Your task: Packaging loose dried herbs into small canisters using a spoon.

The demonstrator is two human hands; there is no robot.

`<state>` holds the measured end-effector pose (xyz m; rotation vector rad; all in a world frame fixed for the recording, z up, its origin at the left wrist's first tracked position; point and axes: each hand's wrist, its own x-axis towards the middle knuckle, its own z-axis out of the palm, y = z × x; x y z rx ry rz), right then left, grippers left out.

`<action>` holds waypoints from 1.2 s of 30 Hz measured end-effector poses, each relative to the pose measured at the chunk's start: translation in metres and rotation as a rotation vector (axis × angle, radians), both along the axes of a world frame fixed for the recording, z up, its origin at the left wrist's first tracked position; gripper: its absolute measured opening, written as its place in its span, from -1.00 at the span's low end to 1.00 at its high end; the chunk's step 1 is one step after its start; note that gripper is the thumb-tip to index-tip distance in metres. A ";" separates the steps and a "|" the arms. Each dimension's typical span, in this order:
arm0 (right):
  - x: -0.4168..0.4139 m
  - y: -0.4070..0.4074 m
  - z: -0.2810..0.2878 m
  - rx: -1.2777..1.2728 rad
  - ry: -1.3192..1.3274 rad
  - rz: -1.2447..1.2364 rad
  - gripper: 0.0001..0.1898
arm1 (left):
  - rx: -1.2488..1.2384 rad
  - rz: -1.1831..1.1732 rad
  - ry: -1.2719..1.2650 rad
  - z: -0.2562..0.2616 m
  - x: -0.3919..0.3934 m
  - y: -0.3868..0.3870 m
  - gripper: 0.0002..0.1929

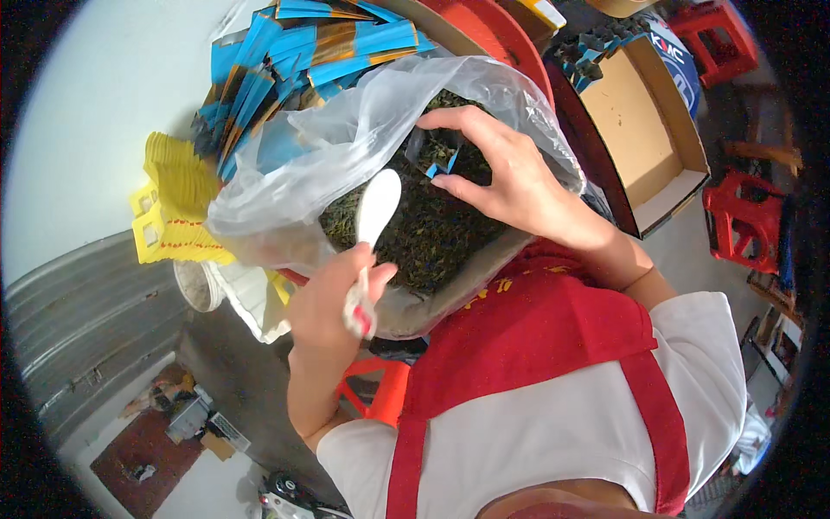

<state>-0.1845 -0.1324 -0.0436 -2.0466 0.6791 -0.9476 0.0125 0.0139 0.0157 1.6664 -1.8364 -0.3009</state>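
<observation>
My left hand (327, 301) grips a white spoon (378, 204) by its handle, with the bowl above dark dried leaves (428, 246). The leaves fill a clear plastic bag (311, 168) whose mouth is spread wide. Over the right part of the bag, my right hand (512, 172) holds a small blue-edged packet (441, 167) between thumb and forefinger. The packet's mouth gapes upward, and leaf bits show at it. Its lower part is hard to make out against the leaves.
Flat blue-and-gold packets (324, 45) are heaped behind the bag, near a red basin (502, 32). Yellow folded cartons (178, 201) stand at the left, above a white cup (198, 285). A cardboard box (629, 123) at the right has several packets at its far end. Red stools (746, 220) stand beyond.
</observation>
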 end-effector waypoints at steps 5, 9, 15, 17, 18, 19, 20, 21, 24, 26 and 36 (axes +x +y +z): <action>0.001 0.003 0.001 0.190 0.040 0.045 -0.40 | 0.181 -0.185 -0.020 -0.041 -0.008 -0.009 -0.70; -0.001 0.002 -0.002 0.197 0.004 0.009 -0.40 | 0.275 -0.198 0.178 -0.042 -0.026 -0.016 -0.77; -0.001 0.002 0.003 0.166 0.065 0.023 -0.40 | 0.671 0.030 0.783 -0.044 -0.017 -0.023 -0.84; 0.000 0.002 0.000 0.149 0.054 0.013 -0.39 | 0.577 0.057 0.914 -0.042 -0.012 -0.021 -0.88; 0.000 0.002 0.000 0.151 0.055 0.013 -0.39 | 0.572 0.076 0.938 -0.038 -0.009 -0.019 -0.87; 0.000 0.001 0.000 0.146 0.054 0.018 -0.39 | 0.567 0.097 0.961 -0.034 -0.005 -0.017 -0.86; 0.000 0.001 0.000 0.141 0.052 0.025 -0.39 | 0.569 0.099 0.961 -0.030 -0.003 -0.015 -0.86; 0.000 0.001 0.001 0.142 0.053 0.026 -0.39 | 0.530 0.110 0.914 -0.026 -0.001 -0.013 -0.83; -0.001 0.001 0.002 0.170 0.094 0.032 -0.38 | 0.442 0.147 0.854 -0.009 0.006 -0.006 -0.78; -0.002 0.001 -0.002 0.118 0.066 0.021 -0.38 | 0.347 0.183 0.900 -0.005 0.011 -0.001 -0.76; 0.001 0.002 0.000 0.140 0.079 0.043 -0.39 | -0.083 -0.006 0.306 -0.006 0.003 -0.018 -0.71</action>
